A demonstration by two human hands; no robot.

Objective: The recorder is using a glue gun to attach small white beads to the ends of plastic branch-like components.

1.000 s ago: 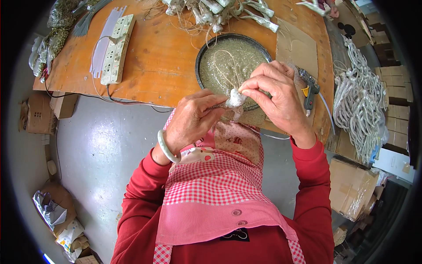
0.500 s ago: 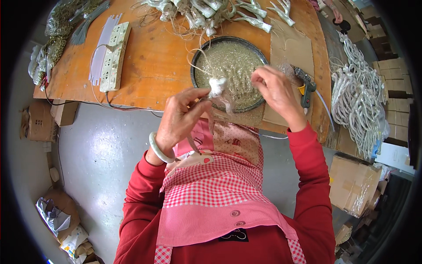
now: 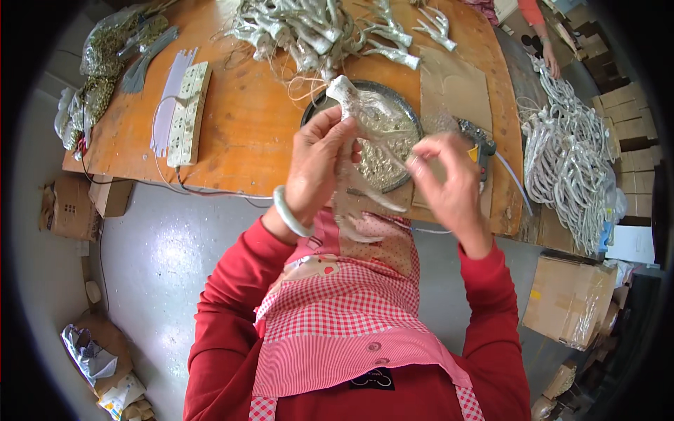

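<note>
Above the round tray (image 3: 411, 119), left hand (image 3: 317, 165) fingers grasp a glittered antler (image 3: 365, 116), its lower part blurred; right hand (image 3: 449, 186) fingers unclear.

We look down from our own head, close over our raised hands. Ahead, the orange table (image 3: 253, 119) fills the upper picture.

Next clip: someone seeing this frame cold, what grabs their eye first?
Dead centre, the left hand holds up a silvery, glitter-coated antler-shaped branch, with the right hand beside it over a round dark tray of glitter. Behind, a heap of matching silver antler pieces sprawls across the far edge of the orange wooden table. The red sleeves and pink checked apron fill the foreground.
</note>
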